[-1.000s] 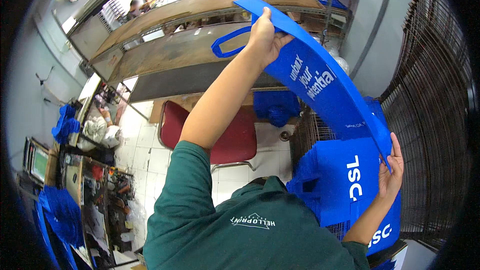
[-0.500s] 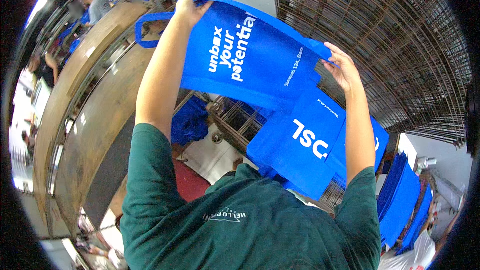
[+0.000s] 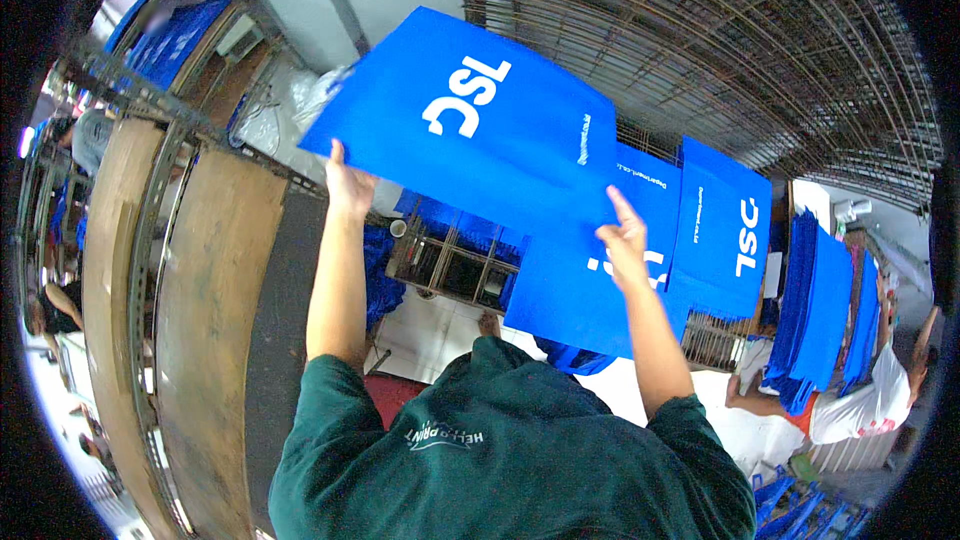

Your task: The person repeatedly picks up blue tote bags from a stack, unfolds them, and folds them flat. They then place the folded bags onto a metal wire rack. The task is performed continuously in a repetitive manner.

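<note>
I have 1 blue bag raised before me, its left corner pinched in my left hand. My right hand, index finger extended, is at its right end; I cannot tell its grip. Below lie 2 blue bags; wire racks stand beyond.

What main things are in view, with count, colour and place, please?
Held flat fabric bag: one, blue, upper centre.
Lying flat fabric bags: at least two, blue, centre right.
Stacked flat fabric pieces: many, blue, right.
Metal wire racks: several, brown, top right.
Long wooden surfaces: two, brown, left.
Co-worker's shirt: one, white, far right.
Own shirt: one, dark green, bottom centre.
Left hand: one, bare, holding bag's left corner.
Right hand: one, bare, near bag's right end.
</note>
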Action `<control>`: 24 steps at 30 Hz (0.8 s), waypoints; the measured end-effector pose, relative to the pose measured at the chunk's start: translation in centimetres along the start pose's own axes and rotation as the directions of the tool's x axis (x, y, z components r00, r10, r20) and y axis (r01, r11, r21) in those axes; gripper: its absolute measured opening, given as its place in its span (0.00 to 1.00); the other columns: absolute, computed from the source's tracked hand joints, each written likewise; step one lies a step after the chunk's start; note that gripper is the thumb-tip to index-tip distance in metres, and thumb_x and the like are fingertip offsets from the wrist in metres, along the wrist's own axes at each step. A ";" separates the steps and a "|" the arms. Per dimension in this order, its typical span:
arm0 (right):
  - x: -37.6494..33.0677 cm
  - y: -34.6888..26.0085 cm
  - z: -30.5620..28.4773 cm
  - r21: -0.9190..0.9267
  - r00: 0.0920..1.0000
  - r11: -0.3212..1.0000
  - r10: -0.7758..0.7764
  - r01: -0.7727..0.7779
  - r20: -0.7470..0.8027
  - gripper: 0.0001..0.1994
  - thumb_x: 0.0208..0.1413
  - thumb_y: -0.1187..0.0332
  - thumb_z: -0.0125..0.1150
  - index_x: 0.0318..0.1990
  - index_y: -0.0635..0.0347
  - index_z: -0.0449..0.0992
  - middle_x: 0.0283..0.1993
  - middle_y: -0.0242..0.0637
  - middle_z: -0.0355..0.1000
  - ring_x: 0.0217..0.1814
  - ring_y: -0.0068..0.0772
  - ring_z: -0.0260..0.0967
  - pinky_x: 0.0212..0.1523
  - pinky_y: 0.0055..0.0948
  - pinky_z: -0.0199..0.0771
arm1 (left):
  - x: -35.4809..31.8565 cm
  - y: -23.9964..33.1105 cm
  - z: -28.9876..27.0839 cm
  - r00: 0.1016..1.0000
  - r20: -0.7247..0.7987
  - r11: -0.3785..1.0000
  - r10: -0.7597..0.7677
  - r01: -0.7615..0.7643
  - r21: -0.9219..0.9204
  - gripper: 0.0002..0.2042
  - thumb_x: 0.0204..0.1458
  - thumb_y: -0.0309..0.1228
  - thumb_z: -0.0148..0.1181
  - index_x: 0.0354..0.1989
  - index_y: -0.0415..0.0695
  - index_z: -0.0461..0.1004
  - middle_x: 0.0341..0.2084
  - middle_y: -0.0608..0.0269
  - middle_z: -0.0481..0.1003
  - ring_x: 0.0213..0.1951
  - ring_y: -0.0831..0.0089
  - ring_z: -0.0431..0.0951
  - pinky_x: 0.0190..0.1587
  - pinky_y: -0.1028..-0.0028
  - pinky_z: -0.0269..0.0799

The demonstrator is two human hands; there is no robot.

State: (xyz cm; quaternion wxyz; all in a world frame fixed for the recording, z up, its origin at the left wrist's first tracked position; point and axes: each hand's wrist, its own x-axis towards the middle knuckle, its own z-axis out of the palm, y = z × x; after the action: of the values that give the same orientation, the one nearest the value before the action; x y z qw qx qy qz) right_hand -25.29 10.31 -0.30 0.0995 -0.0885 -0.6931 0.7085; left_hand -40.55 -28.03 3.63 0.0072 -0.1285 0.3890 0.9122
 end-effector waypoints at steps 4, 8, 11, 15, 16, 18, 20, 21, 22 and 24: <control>1.4 8.6 1.1 -0.141 0.981 0.986 0.061 -0.088 -0.186 0.32 0.40 0.83 0.51 0.59 0.54 0.61 0.41 0.39 0.71 0.21 0.15 0.60 0.22 0.17 0.62 | 7.4 -9.4 -7.8 0.957 -0.112 0.963 -0.266 0.268 -0.003 0.18 0.56 0.44 0.45 0.50 0.48 0.64 0.45 0.63 0.69 0.41 0.70 0.70 0.39 0.72 0.66; 2.7 15.3 1.9 -0.459 0.938 0.867 0.028 -0.195 -0.347 0.19 0.42 0.81 0.56 0.46 0.59 0.69 0.39 0.47 0.71 0.32 0.30 0.71 0.32 0.26 0.70 | 11.3 -15.1 -17.6 0.776 -0.527 0.843 -0.346 0.504 0.189 0.12 0.46 0.28 0.54 0.40 0.49 0.65 0.34 0.66 0.69 0.33 0.72 0.69 0.32 0.71 0.67; 2.5 17.0 1.4 -0.479 0.935 0.852 0.035 -0.213 -0.354 0.11 0.42 0.80 0.58 0.36 0.59 0.71 0.36 0.41 0.72 0.33 0.29 0.71 0.33 0.27 0.71 | 10.3 -17.5 -15.6 0.755 -0.623 0.845 -0.203 0.457 0.278 0.13 0.43 0.27 0.55 0.38 0.55 0.65 0.21 0.70 0.63 0.21 0.76 0.62 0.30 0.72 0.68; 1.6 17.7 2.0 -0.526 0.919 0.825 -0.018 -0.209 -0.393 0.07 0.42 0.79 0.60 0.30 0.60 0.72 0.32 0.38 0.73 0.32 0.28 0.71 0.32 0.26 0.71 | 9.8 -16.7 -15.7 0.824 -0.565 0.799 -0.043 0.367 0.475 0.19 0.38 0.25 0.56 0.41 0.56 0.61 0.24 0.69 0.65 0.23 0.75 0.64 0.31 0.72 0.68; 1.3 17.9 2.1 -0.517 0.913 0.826 -0.009 -0.223 -0.408 0.07 0.42 0.79 0.60 0.30 0.60 0.72 0.30 0.38 0.73 0.31 0.27 0.71 0.32 0.26 0.71 | 9.5 -16.2 -15.8 0.836 -0.545 0.801 -0.068 0.371 0.469 0.21 0.38 0.24 0.57 0.41 0.56 0.61 0.24 0.69 0.65 0.24 0.75 0.65 0.30 0.72 0.68; 0.5 18.2 2.4 -0.498 0.899 0.831 0.006 -0.248 -0.438 0.07 0.42 0.79 0.61 0.30 0.60 0.72 0.28 0.37 0.73 0.29 0.27 0.71 0.31 0.25 0.71 | 9.0 -15.4 -15.4 0.848 -0.517 0.794 -0.115 0.391 0.465 0.22 0.37 0.23 0.57 0.42 0.57 0.60 0.24 0.69 0.65 0.24 0.75 0.65 0.30 0.73 0.68; 0.0 18.5 2.5 -0.493 0.874 0.815 0.034 -0.305 -0.485 0.06 0.42 0.79 0.61 0.29 0.60 0.71 0.26 0.36 0.73 0.27 0.26 0.71 0.30 0.25 0.70 | 8.4 -14.9 -14.4 0.850 -0.501 0.775 -0.160 0.423 0.470 0.22 0.37 0.22 0.57 0.42 0.56 0.61 0.24 0.70 0.65 0.23 0.76 0.65 0.29 0.74 0.68; -0.2 18.8 2.6 -0.490 0.861 0.807 0.047 -0.331 -0.506 0.06 0.42 0.78 0.62 0.28 0.60 0.71 0.24 0.36 0.73 0.26 0.26 0.71 0.29 0.25 0.70 | 8.2 -14.9 -14.2 0.849 -0.507 0.773 -0.147 0.418 0.477 0.22 0.37 0.22 0.56 0.41 0.56 0.61 0.23 0.70 0.65 0.23 0.76 0.65 0.29 0.74 0.68; -0.3 19.1 2.6 -0.497 0.859 0.802 0.040 -0.332 -0.510 0.06 0.42 0.78 0.62 0.28 0.60 0.71 0.24 0.36 0.73 0.26 0.26 0.71 0.29 0.25 0.70 | 7.9 -14.9 -13.9 0.849 -0.512 0.771 -0.135 0.414 0.484 0.21 0.37 0.22 0.56 0.41 0.56 0.61 0.23 0.70 0.65 0.23 0.77 0.65 0.29 0.74 0.68; -0.4 19.4 2.5 -0.515 0.858 0.791 0.026 -0.332 -0.514 0.05 0.42 0.78 0.62 0.26 0.60 0.71 0.23 0.36 0.72 0.24 0.26 0.70 0.28 0.25 0.70 | 8.0 -15.0 -14.3 0.850 -0.512 0.769 -0.125 0.409 0.492 0.22 0.37 0.21 0.56 0.41 0.55 0.61 0.22 0.70 0.65 0.22 0.77 0.65 0.28 0.74 0.68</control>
State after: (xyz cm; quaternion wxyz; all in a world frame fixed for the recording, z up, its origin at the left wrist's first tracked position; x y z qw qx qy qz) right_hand -25.88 7.40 -19.69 0.1663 -0.3552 -0.8180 0.4209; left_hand -43.28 -28.41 -18.38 0.0894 -0.3828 0.6174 0.6814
